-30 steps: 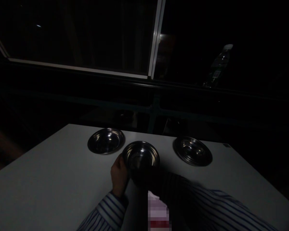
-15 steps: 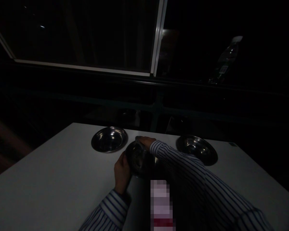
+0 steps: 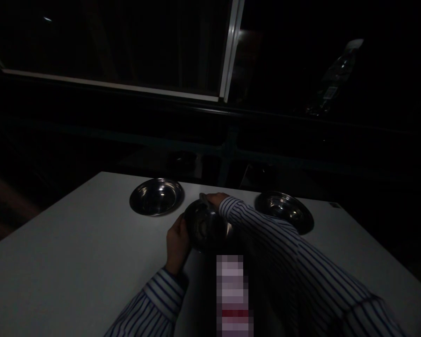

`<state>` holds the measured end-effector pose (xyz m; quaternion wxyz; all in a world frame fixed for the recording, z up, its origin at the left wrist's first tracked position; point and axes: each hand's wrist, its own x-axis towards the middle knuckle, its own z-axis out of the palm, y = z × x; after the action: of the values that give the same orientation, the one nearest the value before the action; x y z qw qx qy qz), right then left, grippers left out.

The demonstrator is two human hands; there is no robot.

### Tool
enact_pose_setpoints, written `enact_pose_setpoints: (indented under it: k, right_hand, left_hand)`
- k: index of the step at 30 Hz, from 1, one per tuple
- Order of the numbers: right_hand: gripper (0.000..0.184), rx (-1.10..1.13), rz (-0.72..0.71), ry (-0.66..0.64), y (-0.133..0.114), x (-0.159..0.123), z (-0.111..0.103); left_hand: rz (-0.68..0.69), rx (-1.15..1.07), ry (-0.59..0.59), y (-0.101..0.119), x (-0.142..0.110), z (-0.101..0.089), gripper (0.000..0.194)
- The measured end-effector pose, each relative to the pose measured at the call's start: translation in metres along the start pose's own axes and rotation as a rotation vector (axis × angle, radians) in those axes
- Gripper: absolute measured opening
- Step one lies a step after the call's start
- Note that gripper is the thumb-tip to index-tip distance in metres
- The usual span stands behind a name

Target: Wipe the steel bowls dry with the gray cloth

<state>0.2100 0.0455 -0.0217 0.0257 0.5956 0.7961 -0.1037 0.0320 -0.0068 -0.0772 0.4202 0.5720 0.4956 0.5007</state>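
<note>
A shiny stainless steel dish (image 3: 205,231) is in front of me, tilted a little above or on the white table; I cannot tell if it touches. My left hand (image 3: 177,241) grips its left rim, thumb and fingers closed about the edge. At the far rim is my right hand (image 3: 216,199), closed on a small grey cloth-like piece (image 3: 204,198) that lies against the rim. Dim light hides its exact kind. Both sleeves are striped white and blue.
On the white table (image 3: 91,243) a second steel dish (image 3: 157,196) stands at the back left. A third steel dish (image 3: 284,213) is at the back right, partly behind my right sleeve. A clear plastic bottle (image 3: 338,72) stands beyond the table, near a window frame (image 3: 228,51).
My right hand and the grey piece have shifted slightly along the far rim, out of the dish's inside. The left hand keeps its grip. The whole view has tilted slightly.
</note>
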Motion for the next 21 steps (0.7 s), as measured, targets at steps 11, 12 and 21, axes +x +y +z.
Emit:
enact_pose_setpoints:
  k: [11,12,21]
  right_hand:
    - [0.036,-0.045,-0.029,-0.024,-0.013,0.007,-0.004]
    - [0.037,-0.049,0.003,-0.018,-0.012,0.006,-0.004]
    - [0.036,0.116,-0.225,0.195,-0.084,-0.001,0.021]
  left_hand:
    - [-0.008,-0.060,-0.053,-0.001,-0.001,0.001,0.036]
    - [-0.010,-0.070,-0.052,0.000,-0.001,0.001,0.036]
    - [-0.068,-0.084,0.001,0.004,-0.003,0.002,0.050]
